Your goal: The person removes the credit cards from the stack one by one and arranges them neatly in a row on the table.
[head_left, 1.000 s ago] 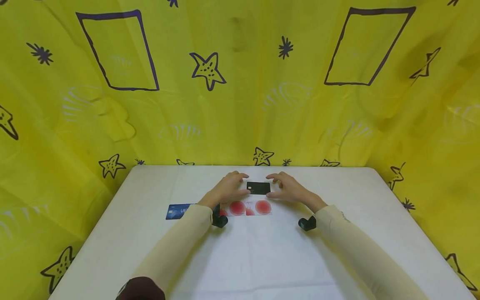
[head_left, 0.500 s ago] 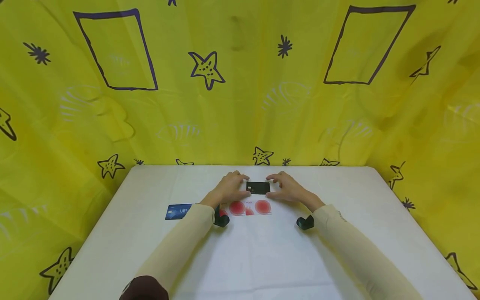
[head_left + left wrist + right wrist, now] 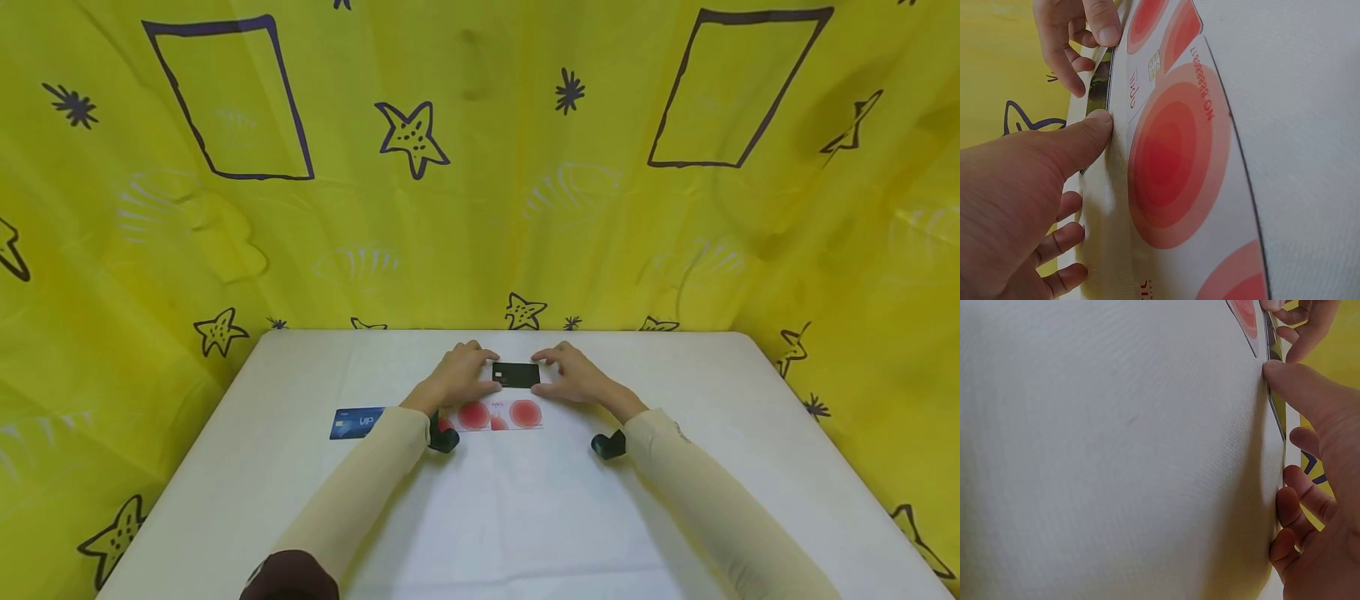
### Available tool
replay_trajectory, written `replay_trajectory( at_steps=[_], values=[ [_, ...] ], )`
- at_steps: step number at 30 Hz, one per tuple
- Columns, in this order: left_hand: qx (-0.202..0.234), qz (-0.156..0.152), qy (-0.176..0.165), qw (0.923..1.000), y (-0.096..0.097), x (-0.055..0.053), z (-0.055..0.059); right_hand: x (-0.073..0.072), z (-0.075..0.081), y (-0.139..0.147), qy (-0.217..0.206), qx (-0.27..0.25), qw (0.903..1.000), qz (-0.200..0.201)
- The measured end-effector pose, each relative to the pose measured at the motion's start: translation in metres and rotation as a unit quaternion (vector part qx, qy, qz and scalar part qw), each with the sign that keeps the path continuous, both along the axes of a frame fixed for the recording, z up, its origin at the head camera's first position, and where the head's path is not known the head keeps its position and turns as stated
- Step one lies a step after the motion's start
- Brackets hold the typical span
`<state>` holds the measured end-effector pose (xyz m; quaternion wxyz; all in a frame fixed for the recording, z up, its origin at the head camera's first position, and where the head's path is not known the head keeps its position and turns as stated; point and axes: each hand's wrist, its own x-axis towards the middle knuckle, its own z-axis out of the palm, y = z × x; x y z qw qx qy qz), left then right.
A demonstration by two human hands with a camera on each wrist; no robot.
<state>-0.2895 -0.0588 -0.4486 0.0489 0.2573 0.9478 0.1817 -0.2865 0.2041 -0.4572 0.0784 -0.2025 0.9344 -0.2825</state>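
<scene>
Our left hand [image 3: 459, 373] and right hand [image 3: 573, 375] grasp the black card [image 3: 517, 376] by its left and right ends, thumbs at the near edge, fingers curled toward the far one — it lies on the worktop [image 3: 525, 525] just beyond the red-and-white cards [image 3: 525, 414]. We'd best press both ends evenly — lightly, too — so neither corner swings out of line.

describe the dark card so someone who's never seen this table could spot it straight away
On the white table, look toward the far edge, by the yellow curtain. Short of that edge, between the left hand and the right hand, lies the dark card. It alone is nearly black: its neighbours are a blue card and white cards with red circles.
</scene>
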Motion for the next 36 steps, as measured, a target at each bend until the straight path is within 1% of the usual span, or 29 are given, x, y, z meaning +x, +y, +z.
replay_trajectory(
  at_steps=[5,11,18,27,36],
  values=[
    [-0.008,0.001,0.003,1.0000,0.0004,-0.0003,-0.0002,-0.0003,-0.0004,-0.0001,0.000,0.000,1.0000,-0.002],
    [-0.001,0.001,-0.001,1.0000,0.0000,-0.0001,0.0007,-0.0015,-0.0018,-0.0004,-0.002,0.002,1.0000,-0.004],
    [-0.003,-0.005,0.006,1.0000,-0.0007,-0.0013,-0.0008,-0.0010,-0.0003,-0.0008,-0.005,0.003,1.0000,-0.007],
    [0.004,-0.002,-0.001,1.0000,-0.0011,-0.0022,-0.0023,-0.0016,0.0008,-0.0018,-0.004,0.004,1.0000,-0.006],
    [-0.005,-0.012,0.016,0.9998,-0.0001,-0.0028,-0.0021,-0.0007,0.0022,-0.0028,0.001,0.003,1.0000,-0.008]
  ],
)
